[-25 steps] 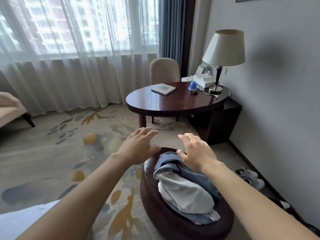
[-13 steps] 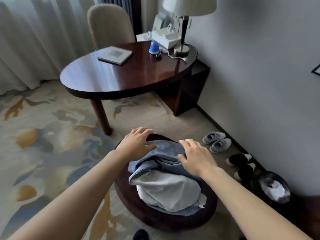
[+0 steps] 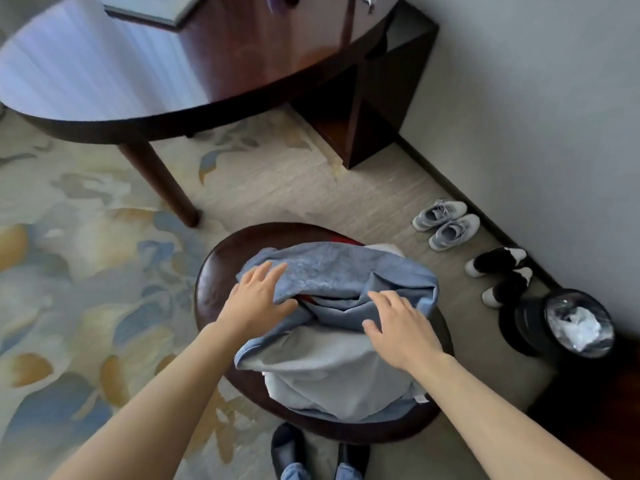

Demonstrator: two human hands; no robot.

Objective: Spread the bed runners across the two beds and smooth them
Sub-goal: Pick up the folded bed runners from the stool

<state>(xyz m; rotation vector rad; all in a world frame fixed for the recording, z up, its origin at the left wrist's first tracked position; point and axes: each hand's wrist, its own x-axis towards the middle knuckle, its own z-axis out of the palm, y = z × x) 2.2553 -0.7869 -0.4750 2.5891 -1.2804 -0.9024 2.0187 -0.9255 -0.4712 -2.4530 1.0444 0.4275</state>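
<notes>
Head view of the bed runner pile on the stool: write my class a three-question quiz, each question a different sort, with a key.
1. True or false: the left hand lies on the blue bed runners.
2. The runners are heaped on: A) the round table B) the dark stool C) the carpet
3. Fill in: beside the wall, past the two pairs of shoes, stands a black ____.

Key: 1 true; 2 B; 3 bin. The right hand rests on the pile too, fingers spread.
</notes>
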